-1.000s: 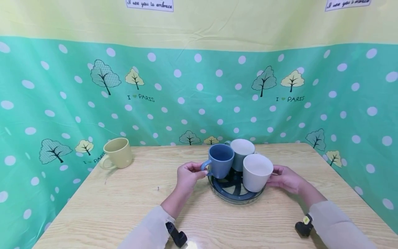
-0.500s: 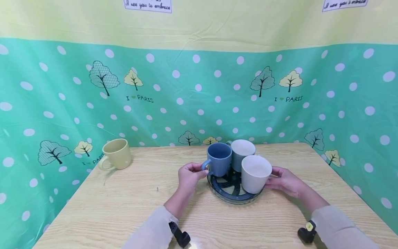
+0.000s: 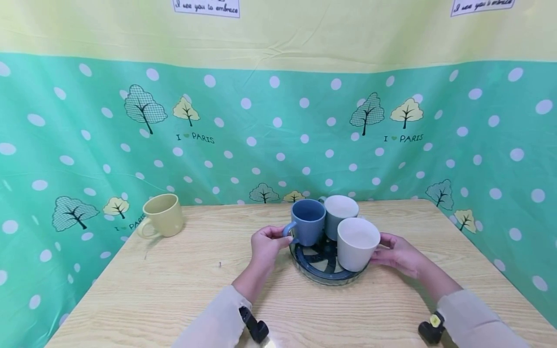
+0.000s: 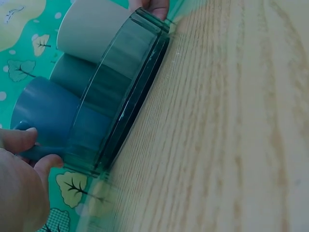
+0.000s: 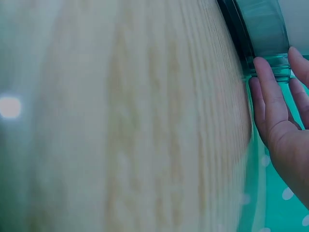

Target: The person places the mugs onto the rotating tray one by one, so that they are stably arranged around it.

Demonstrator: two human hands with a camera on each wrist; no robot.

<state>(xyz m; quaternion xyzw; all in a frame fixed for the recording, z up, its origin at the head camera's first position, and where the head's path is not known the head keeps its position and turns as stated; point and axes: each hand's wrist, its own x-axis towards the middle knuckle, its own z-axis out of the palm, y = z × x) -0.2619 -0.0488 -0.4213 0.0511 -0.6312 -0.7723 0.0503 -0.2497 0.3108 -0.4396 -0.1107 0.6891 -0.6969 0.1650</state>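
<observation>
Both arms wear pale cream long sleeves (image 3: 213, 321), each wrist carrying a small black camera mount (image 3: 254, 328) (the right one yellow-tipped).

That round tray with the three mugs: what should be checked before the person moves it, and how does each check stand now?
1. Left hand at the tray rim: ok, fingers at the edge by the blue mug.
2. Right hand at the opposite rim: ok, fingers touch the wall.
3. Mugs upright: ok, the blue mug, the grey mug and the white mug all stand.
4. Grip firm enough: cannot tell.
5. Yellow mug out of the way: ok, far left on the table.
</observation>
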